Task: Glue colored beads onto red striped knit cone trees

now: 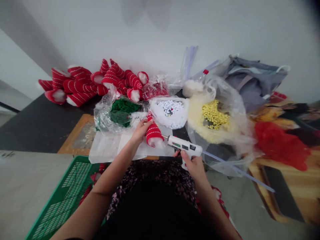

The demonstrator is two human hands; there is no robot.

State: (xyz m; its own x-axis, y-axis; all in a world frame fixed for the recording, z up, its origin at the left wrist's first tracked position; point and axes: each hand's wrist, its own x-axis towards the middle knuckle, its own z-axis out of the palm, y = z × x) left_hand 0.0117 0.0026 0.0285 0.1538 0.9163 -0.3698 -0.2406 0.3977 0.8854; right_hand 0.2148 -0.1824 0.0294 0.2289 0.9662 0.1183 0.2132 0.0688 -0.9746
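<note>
Near the front edge of the table, my left hand pinches the upper part of a red knitted hat with white dashed stripes. White stuffing shows at the hat's wide end. My right hand is wrapped round the handle of a white hot glue gun. The gun's metal nozzle points left, close to the hat's lower edge; whether it touches cannot be told. A long glue stick sticks out of the gun's back. Under the hat lie white sheets.
Several striped red hats are piled at the back left. Bags hold green pompoms, white pompoms and yellow pompoms. A green basket stands below left. A grey bag, red plastic bag and dark phone-like slab are right.
</note>
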